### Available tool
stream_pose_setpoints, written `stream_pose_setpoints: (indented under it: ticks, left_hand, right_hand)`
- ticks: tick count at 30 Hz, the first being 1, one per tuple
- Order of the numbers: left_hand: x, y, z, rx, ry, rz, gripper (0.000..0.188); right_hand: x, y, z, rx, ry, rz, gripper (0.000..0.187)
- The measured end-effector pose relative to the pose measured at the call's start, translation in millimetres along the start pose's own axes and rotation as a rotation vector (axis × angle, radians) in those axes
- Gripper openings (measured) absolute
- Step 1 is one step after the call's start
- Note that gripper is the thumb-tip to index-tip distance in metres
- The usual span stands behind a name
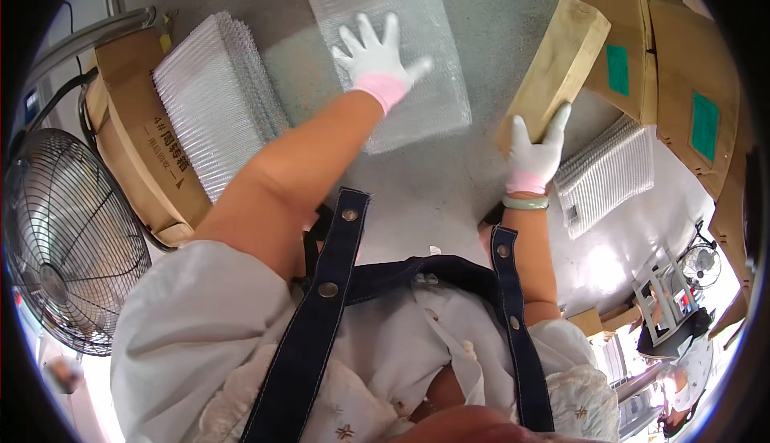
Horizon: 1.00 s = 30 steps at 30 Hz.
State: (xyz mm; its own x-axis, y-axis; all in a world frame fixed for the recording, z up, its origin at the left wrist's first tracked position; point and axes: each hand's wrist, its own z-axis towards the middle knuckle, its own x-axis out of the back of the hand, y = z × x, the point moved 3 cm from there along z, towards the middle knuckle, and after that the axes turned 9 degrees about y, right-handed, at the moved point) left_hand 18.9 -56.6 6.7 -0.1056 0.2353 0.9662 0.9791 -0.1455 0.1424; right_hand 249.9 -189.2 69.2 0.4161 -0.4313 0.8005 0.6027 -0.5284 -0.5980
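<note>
My left hand [375, 58], in a white glove with a pink cuff, is spread open over a flat sheet of clear bubble wrap [437, 82]. It looks pressed on or just above the sheet; I cannot tell which. At the right, my right hand [536, 154], gloved the same way, grips the near end of a long wooden block [557, 62]. Thumb and fingers lie along two sides of it. The block slants away toward the far right, next to the bubble wrap sheet.
A thick stack of bubble wrap [220, 94] lies at the left, beside a cardboard box [144, 122] and a black fan [68, 242]. Another bubble wrap stack [609, 174] sits right of my right hand. Cardboard boxes with green patches [682, 82] stand at the far right.
</note>
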Motion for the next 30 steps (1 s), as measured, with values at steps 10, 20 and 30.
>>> stream_pose_setpoints:
  ticks: [10,20,30]
  left_hand:
    - [-13.2,14.2,-24.6,-0.796,-0.439,0.172,0.091]
    - [-5.8,1.9,-21.2,-0.666,-0.188,-0.015,0.076]
    - [0.9,-45.1,-30.4,0.140,-0.282,0.007,0.076]
  right_hand:
    - [-17.9,-15.4,46.2,0.517,-0.330,-0.346,0.073]
    - [-85.9,-6.6,138.0,0.549,-0.335,-0.562,0.072]
    - [-71.3,-8.4,79.1,0.710,-0.311,-0.342,0.070]
